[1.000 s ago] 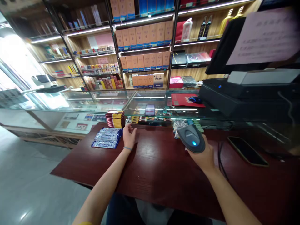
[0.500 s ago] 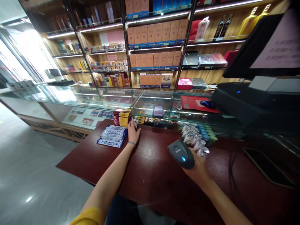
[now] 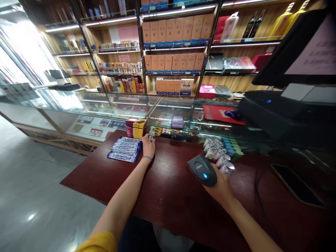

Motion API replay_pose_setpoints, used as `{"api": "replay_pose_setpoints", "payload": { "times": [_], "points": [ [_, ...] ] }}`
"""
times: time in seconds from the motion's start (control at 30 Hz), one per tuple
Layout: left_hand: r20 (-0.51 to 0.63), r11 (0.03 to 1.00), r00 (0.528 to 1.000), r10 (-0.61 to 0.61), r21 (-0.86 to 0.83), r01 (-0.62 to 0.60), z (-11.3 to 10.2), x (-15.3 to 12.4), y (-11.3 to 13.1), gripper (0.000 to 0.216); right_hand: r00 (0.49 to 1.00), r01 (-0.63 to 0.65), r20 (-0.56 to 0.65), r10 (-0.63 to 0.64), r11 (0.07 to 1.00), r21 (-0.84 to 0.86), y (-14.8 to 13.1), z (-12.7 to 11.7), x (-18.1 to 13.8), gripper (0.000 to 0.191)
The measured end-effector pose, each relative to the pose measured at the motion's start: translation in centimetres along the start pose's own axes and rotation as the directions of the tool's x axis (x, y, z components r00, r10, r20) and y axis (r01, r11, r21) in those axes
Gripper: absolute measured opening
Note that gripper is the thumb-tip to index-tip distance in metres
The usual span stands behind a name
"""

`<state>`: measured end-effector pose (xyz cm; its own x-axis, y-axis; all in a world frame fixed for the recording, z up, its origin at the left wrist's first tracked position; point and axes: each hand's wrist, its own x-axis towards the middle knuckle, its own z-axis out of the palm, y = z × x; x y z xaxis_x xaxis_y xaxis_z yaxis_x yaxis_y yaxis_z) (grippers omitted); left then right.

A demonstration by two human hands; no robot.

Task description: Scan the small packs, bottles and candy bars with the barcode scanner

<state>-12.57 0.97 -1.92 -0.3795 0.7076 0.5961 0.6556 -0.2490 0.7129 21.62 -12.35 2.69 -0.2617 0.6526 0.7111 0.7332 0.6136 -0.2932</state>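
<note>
My right hand [image 3: 222,185] is wrapped round the handle of a dark barcode scanner [image 3: 201,170], which shows a lit blue light and points to the upper left. Reaching to the back edge of the dark red tabletop [image 3: 168,168], my left hand [image 3: 148,147] is closed on a small clear bottle with a silver cap [image 3: 152,131]. Just left of that hand stands a stack of red and yellow packets [image 3: 136,128]. Blue and white wrapped bars [image 3: 124,149] lie in a row in front of the stack. Several silver-capped small bottles [image 3: 219,154] stand beyond the scanner.
Blue and green capped containers [image 3: 232,146] stand beside the bottles. A phone [image 3: 298,185] and a black cable [image 3: 258,189] lie at the right. Behind is a glass display counter [image 3: 120,105] with a red mat [image 3: 217,113], a mouse [image 3: 232,114] and a dark monitor [image 3: 286,52].
My left hand's fingers and thumb have drawn in round the small bottle. My right hand still holds the scanner almost in place. The view has shifted slightly.
</note>
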Motion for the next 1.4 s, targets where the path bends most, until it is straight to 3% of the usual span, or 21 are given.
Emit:
{"api": "replay_pose_setpoints", "payload": {
  "times": [0.2, 0.3, 0.43, 0.5, 0.6, 0.7, 0.87, 0.93, 1.17, 1.4],
  "points": [
    [-0.012, 0.989, 0.998, -0.06, -0.135, 0.058, -0.1, -0.3, 0.6, 0.033, 1.0, -0.016, 0.006, 0.016, 1.0, -0.006, 0.2, 0.1, -0.2, 0.045],
    [0.122, 0.916, 0.984, -0.126, -0.367, 0.163, -0.8, -0.7, 1.4, 0.042, 1.0, -0.013, -0.012, 0.013, 1.0, 0.0, 0.3, -0.1, -0.1, 0.048],
    [0.48, 0.611, 0.855, -0.196, -0.622, 0.49, -2.3, -1.1, 2.9, 0.057, 0.998, -0.034, 0.052, 0.035, 0.999, -0.011, 0.0, -0.5, 0.1, 0.054],
    [0.577, 0.499, 0.796, -0.183, -0.643, 0.581, -2.9, -1.2, 3.7, 0.061, 0.992, 0.0, 0.123, 0.003, 1.0, -0.022, -0.3, -0.8, 0.3, 0.058],
    [0.645, 0.432, 0.744, -0.174, -0.629, 0.646, -3.5, -1.2, 4.7, 0.065, 0.971, 0.046, 0.237, -0.045, 0.999, 0.0, -1.0, -1.3, 0.8, 0.066],
    [0.685, 0.416, 0.706, -0.181, -0.597, 0.686, -3.6, -1.2, 5.0, 0.069, 0.944, 0.055, 0.325, -0.056, 0.998, 0.012, -1.6, -1.7, 1.2, 0.067],
    [0.728, 0.304, 0.672, -0.137, -0.615, 0.728, -3.4, -1.1, 4.7, 0.068, 0.911, 0.129, 0.401, -0.1, 0.991, -0.046, -2.0, -1.7, 1.2, 0.037],
    [0.738, 0.252, 0.664, -0.122, -0.623, 0.74, -3.3, -1.0, 4.5, 0.067, 0.908, 0.129, 0.408, -0.101, 0.991, -0.043, -2.1, -1.8, 1.2, 0.033],
    [0.741, 0.132, 0.646, -0.181, -0.633, 0.763, -3.4, -1.0, 4.1, 0.057, 0.934, 0.083, 0.351, -0.064, 0.996, -0.039, -1.7, -2.0, 1.2, 0.056],
    [0.725, -0.001, 0.666, -0.178, -0.676, 0.736, -4.0, -1.1, 4.3, 0.023, 0.953, 0.088, 0.295, -0.07, 0.995, -0.047, -1.0, -1.8, 1.0, 0.054]
  ]
}}
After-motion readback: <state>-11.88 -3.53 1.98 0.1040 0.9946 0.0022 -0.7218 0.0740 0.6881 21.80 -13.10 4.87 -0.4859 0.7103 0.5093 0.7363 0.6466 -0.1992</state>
